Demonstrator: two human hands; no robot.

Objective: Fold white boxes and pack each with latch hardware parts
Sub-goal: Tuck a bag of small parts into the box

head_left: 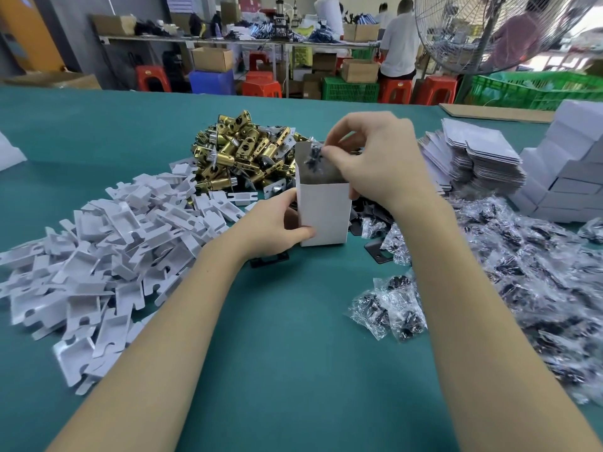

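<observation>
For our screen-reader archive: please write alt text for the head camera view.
A right hand pinches a clear bag of black screws into an open white box, steadied upright by the left hand on a green table. Piles of white inserts, brass latches and screw bags surround it.

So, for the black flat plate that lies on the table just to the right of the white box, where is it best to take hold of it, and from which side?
Judging from its pose, take the black plate by its near corner, coming from the front. It lies flat on the green table, and that corner is bare, while screw bags overlap its right edge. The white box stands close behind it.
</observation>
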